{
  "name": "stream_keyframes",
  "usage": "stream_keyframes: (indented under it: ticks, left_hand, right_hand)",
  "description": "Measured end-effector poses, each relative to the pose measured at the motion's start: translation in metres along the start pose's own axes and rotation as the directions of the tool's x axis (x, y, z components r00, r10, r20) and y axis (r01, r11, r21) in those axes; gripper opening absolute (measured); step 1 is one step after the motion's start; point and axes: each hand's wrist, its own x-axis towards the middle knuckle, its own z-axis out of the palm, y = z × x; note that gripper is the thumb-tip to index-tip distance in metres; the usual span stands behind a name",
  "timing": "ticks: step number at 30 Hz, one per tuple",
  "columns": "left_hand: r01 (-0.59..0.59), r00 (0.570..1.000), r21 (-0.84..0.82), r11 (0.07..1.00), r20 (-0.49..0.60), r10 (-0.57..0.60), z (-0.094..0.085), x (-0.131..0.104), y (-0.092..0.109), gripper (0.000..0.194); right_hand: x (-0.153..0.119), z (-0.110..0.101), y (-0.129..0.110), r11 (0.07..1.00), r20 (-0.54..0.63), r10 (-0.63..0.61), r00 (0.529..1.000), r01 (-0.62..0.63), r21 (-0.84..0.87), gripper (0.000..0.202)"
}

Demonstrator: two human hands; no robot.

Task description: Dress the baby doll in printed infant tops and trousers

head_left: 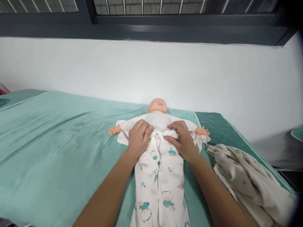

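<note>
A baby doll (157, 105) lies on its back with its head toward the wall and both arms stretched out sideways. It has a white top (158, 119) on its torso and arms. A white garment with cartoon animals (159, 176) covers its lower body, the upper edge at the doll's waist. My left hand (140, 137) is closed on the left side of that edge, fingers curled over the cloth. On the other side my right hand (181, 140) has the edge between its thumb and fingers.
Green cloth (59, 151) covers the surface under the doll. A crumpled cream cloth (251, 179) lies to the right. Behind are a white wall (142, 69) and a dark window frame (151, 30) with metal bars.
</note>
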Motion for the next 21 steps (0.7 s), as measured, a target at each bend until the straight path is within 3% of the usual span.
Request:
stream_keyframes:
  ticks: [10, 21]
  left_hand:
    - [-0.051, 0.998, 0.060, 0.997, 0.047, 0.048, -0.0018, 0.0026, 0.0012, 0.028]
    - [-0.111, 0.990, 0.162, 0.980, 0.100, 0.096, -0.0013, 0.0030, 0.0031, 0.041]
  right_hand:
    - [-0.0001, -0.0027, -0.0015, 0.983, 0.048, -0.005, 0.999, 0.014, -0.184, 0.029]
    - [-0.0013, -0.0004, -0.0097, 0.912, -0.008, -0.203, 0.979, 0.186, -0.365, 0.032]
